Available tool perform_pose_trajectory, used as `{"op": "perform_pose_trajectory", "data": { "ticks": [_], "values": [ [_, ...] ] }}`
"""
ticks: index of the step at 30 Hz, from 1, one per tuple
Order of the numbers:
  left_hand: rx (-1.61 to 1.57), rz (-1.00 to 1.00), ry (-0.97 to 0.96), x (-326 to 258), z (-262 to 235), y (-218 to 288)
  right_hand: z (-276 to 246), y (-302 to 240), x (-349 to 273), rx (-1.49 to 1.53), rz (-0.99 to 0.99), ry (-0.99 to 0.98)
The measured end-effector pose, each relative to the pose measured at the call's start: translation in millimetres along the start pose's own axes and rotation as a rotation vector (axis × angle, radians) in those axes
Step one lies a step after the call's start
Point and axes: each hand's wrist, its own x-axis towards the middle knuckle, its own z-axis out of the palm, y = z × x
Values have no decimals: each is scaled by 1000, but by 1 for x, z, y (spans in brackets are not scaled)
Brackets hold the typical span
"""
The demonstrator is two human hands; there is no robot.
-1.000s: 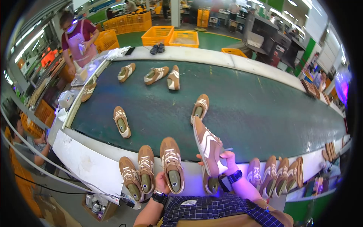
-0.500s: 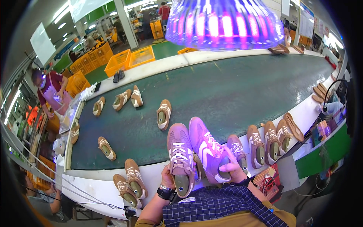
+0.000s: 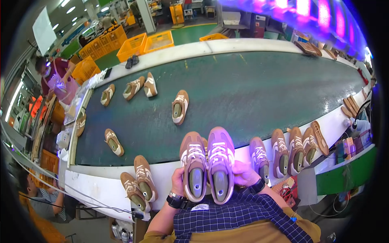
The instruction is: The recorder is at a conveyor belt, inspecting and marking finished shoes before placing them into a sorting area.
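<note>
Two brown sneakers with white laces and stripes stand side by side before me, toes up and heels towards me. My left hand is closed round the left sneaker at its outer side. On the other side, my right hand grips the right sneaker, which is tinted violet by the light. Each has a dark green shoe last inside. Part of another brown shoe shows in the gap behind them. Both hands' fingers are partly hidden by the shoes.
A green conveyor belt carries several sneakers, one sneaker nearest ahead. More sneakers line the white ledge at right, a pair at left. A glowing violet lamp hangs upper right. A person works far left.
The right sneaker has turned from a leftward tilt to upright beside the left one, its side stripe now facing away. The view has shifted, so the lamp sits further right.
</note>
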Motion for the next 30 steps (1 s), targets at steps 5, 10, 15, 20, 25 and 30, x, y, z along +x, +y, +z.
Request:
{"op": "perform_pose_trajectory", "data": {
  "ticks": [5,10,15,20,25,30],
  "values": [
    [-234,232,-54,14,-9,16,4,-5,11,194,-159,131],
    [-237,362,79,9,0,30,19,-11,26,127,-418,274],
    [-216,379,172,8,-5,31,25,-3,31,59,-469,433],
    [-234,366,191,10,-9,29,30,5,34,8,-471,488],
    [-214,364,201,11,-7,25,29,6,36,-1,-471,518],
    [-209,367,187,12,-6,22,28,7,37,4,-464,536]
  ]
}}
